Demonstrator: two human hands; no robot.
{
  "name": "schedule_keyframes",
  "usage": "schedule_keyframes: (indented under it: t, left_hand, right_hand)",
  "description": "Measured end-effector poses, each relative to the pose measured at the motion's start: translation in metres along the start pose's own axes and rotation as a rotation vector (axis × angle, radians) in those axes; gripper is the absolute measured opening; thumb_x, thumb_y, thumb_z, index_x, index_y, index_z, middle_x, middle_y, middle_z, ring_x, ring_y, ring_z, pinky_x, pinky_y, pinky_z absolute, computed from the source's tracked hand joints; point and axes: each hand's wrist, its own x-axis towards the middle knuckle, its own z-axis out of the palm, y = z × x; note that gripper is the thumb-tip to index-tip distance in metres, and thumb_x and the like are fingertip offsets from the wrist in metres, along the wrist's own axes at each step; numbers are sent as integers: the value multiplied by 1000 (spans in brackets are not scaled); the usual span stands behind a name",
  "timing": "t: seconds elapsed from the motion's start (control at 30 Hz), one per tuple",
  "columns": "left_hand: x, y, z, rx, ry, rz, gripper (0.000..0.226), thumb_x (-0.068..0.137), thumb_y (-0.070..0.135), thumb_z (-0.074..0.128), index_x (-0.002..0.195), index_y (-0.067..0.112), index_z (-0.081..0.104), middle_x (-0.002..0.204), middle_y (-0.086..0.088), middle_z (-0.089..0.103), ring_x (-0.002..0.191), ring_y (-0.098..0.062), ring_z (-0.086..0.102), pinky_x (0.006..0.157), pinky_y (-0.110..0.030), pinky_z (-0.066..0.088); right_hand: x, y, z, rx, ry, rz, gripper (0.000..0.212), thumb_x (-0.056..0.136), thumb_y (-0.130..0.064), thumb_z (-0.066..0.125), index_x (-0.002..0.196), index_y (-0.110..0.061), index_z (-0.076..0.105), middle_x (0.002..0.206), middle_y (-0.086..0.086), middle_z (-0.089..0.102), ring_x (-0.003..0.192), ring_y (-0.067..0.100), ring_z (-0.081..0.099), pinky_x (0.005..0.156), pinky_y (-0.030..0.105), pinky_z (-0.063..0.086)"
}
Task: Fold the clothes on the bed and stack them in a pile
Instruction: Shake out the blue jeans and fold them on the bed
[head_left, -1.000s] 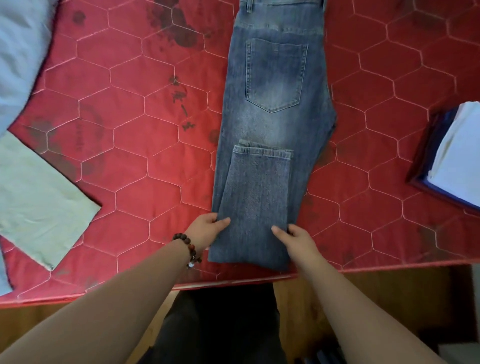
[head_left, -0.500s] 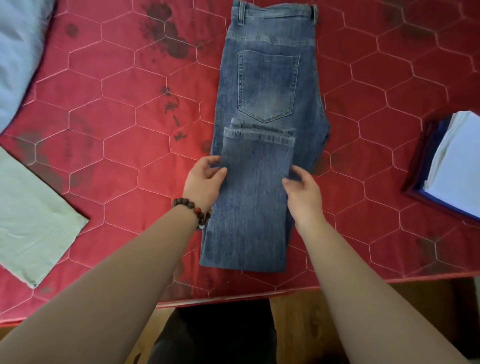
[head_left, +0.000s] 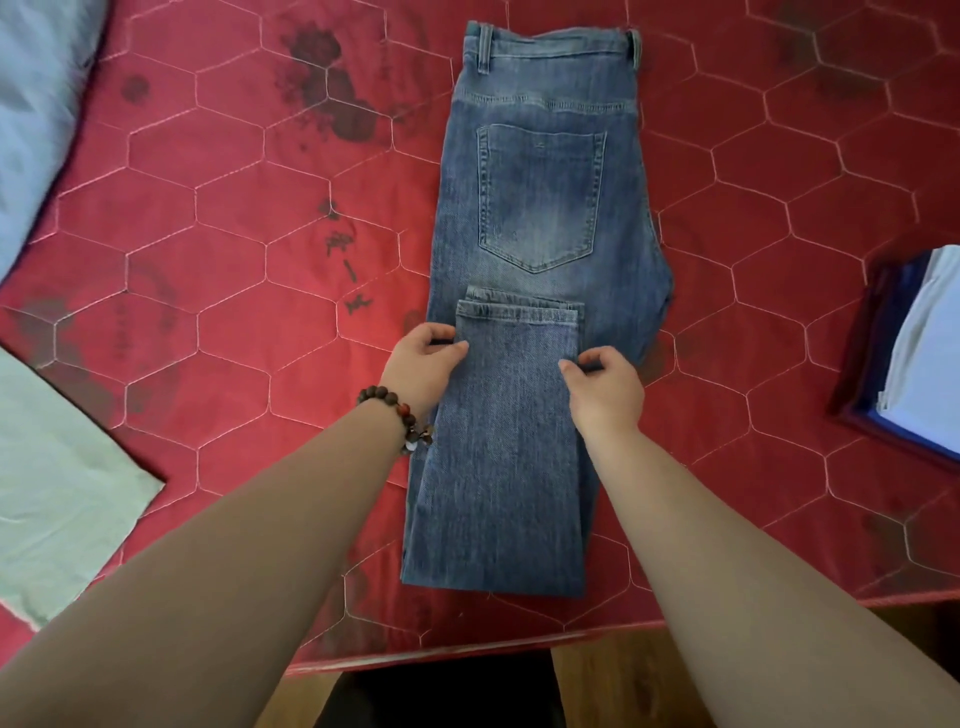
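I've got both grips pinching the jeans' folded leg edges, left hand & right hand opposite, prob to lift them evenly w/o skewing

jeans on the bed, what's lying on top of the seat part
The folded-up leg ends lie over the jeans just below the back pocket, left hand and right hand pinching their edges. The denim beneath is covered.

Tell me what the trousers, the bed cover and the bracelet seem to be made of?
The trousers look like faded blue denim: diagonal weave, stitched pocket, belt loops. The bed cover seems a matte red woven fabric, quilted in pale hexagon stitching. The bracelet looks like dark brown beads, possibly wood; too small to be sure.
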Motion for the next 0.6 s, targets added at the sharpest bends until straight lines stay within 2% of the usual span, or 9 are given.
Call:
schedule_keyframes:
  t: [0.07,0.17,0.27,0.43,0.6]
  left_hand:
    - [4,4,-3,1,-60,-56,29,89,23,68,116,13,63,101,-10,67,80,-22,59,76,-42,53]
    - [8,8,-6,41,-90,-79,24,86,25,72,109,18,68,86,-4,68,75,-20,58,72,-34,52]
    - [11,10,-6,74,-84,-100,27,82,25,76,107,16,70,88,-4,71,76,-19,63,77,-35,57]
    - [9,11,4,254,6,52,16,85,27,73,95,15,67,75,4,61,61,-7,54,57,-20,44]
    - [5,7,-3,154,53,117,15,90,26,67,92,11,65,80,-2,67,66,-14,61,58,-27,49]
  right_hand:
    - [-1,-1,3,-13,24,38,19,91,-29,64,78,-19,55,66,-10,53,60,8,49,49,23,31]
    - [-2,-1,2,8,55,59,20,94,-24,60,78,-16,51,65,-8,50,57,8,45,49,24,31]
    - [-2,1,-3,0,42,34,20,96,-22,56,79,-15,47,63,-6,47,54,8,42,45,19,29]
    - [0,-3,-10,-62,-67,-52,16,95,-23,58,85,-13,52,65,-7,49,56,7,44,50,19,32]
    - [-4,-6,-8,61,-43,-167,10,95,-19,60,90,-12,56,75,-11,55,67,1,50,59,8,37]
